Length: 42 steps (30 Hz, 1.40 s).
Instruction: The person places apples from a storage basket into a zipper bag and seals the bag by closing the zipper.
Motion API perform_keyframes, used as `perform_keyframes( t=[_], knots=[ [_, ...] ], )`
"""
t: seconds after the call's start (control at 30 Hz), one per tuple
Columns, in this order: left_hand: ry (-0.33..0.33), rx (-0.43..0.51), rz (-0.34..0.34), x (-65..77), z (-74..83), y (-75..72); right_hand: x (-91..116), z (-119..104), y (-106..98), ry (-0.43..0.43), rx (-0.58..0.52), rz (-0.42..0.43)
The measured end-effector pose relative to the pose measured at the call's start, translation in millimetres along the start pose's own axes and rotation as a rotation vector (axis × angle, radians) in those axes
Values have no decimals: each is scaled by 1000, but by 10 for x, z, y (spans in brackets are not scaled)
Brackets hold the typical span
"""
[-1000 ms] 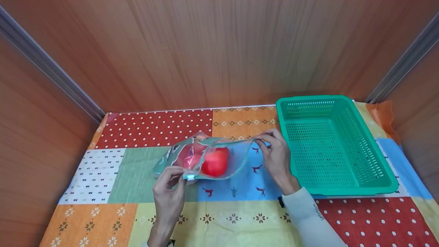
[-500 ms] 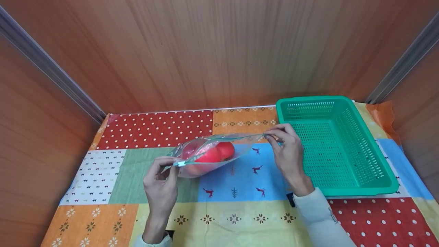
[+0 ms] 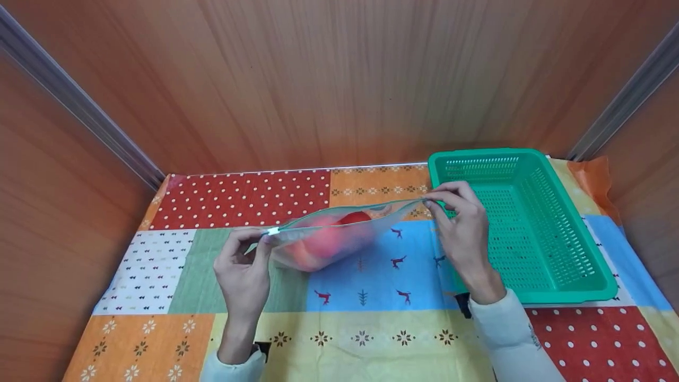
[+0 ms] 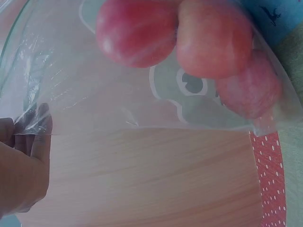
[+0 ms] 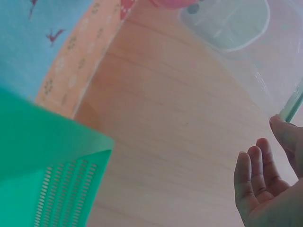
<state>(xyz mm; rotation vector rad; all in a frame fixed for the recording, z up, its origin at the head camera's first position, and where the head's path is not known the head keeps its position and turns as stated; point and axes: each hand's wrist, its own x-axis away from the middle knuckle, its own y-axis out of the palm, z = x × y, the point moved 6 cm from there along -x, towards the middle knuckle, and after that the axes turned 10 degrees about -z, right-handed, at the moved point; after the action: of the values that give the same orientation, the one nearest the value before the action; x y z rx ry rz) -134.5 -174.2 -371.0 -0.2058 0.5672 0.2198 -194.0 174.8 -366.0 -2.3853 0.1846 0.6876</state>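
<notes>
A clear slider zip bag hangs stretched between both hands, its mouth narrow and facing up. Several red tomatoes lie bunched in its lower part, pale through the plastic. My left hand pinches the bag's left top corner, right at the white slider. At the opposite end of the zip, my right hand pinches the other corner between thumb and forefinger. The right wrist view shows that hand's other fingers extended off the bag. A green-and-white print shows on the bag's side.
A green perforated plastic basket stands on the right, its left rim behind my right hand. A patchwork-patterned cloth covers the table. Wood-grain panels close off the back and both sides.
Both hands have risen and moved apart, drawing the bag's mouth into a long narrow line. The tomatoes have lifted with the bag and now show mostly through its front side.
</notes>
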Motion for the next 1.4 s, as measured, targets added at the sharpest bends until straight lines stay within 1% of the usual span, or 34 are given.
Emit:
perform_keyframes(
  t=[0.2,0.4,0.53,0.7,0.93,1.07,1.3,1.4],
  knots=[
    [-11,21,2,-12,-23,11,20,-18,-60,15,-1,-5],
    [12,49,-1,-46,-48,32,8,-51,-150,3,-12,7],
    [16,74,-4,-39,-48,59,26,-75,-228,-10,-10,22],
    [-2,96,-6,-22,-52,102,43,-115,-317,-26,-19,40],
    [-23,125,-15,-21,-84,162,57,-161,-426,-1,-5,51],
    [-38,136,-17,-20,-83,197,58,-185,-490,-5,-9,62],
    [-53,197,-38,-19,-96,277,76,-242,-621,-34,-8,79],
    [-57,215,-45,-19,-95,305,92,-262,-673,-28,-7,83]
  ],
)
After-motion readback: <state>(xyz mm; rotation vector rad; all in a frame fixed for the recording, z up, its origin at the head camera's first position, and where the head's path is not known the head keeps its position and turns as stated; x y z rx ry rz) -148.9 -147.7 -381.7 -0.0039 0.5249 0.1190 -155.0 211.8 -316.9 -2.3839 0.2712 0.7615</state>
